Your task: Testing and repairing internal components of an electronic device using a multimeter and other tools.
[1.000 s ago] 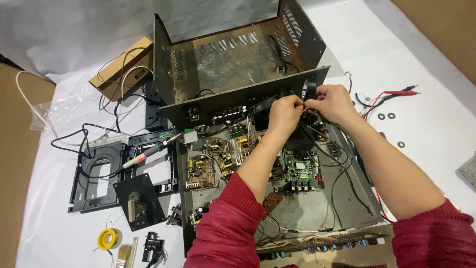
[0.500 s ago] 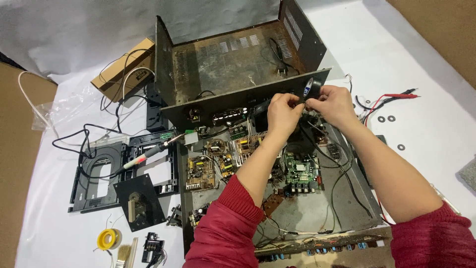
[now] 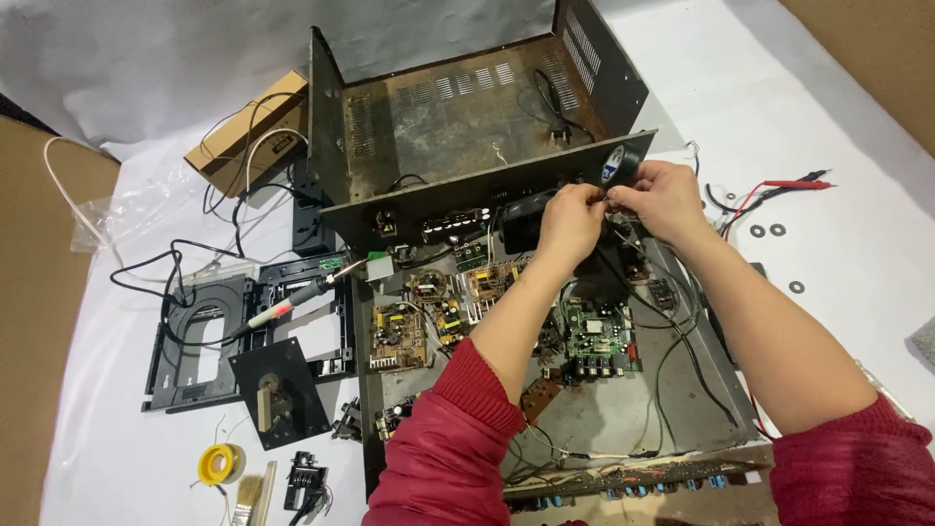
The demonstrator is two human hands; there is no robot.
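Bright, even light falls from overhead on the white table cover (image 3: 838,263), which shows soft glare but no blown-out patches. Shadows beneath the open metal chassis (image 3: 467,117) are short and soft. Focus is sharp throughout, with mild wide-angle bending at the edges.

**What we cannot make out**

Our left hand (image 3: 570,222) and right hand (image 3: 662,200) meet at the upper middle, and their fingers cover whatever they pinch; the roll of black tape (image 3: 617,164) is half hidden behind the right hand. Our forearms mask part of the circuit boards (image 3: 599,336). The brush (image 3: 249,497) at lower left and our red sleeves (image 3: 443,458) are cut off by the bottom edge.
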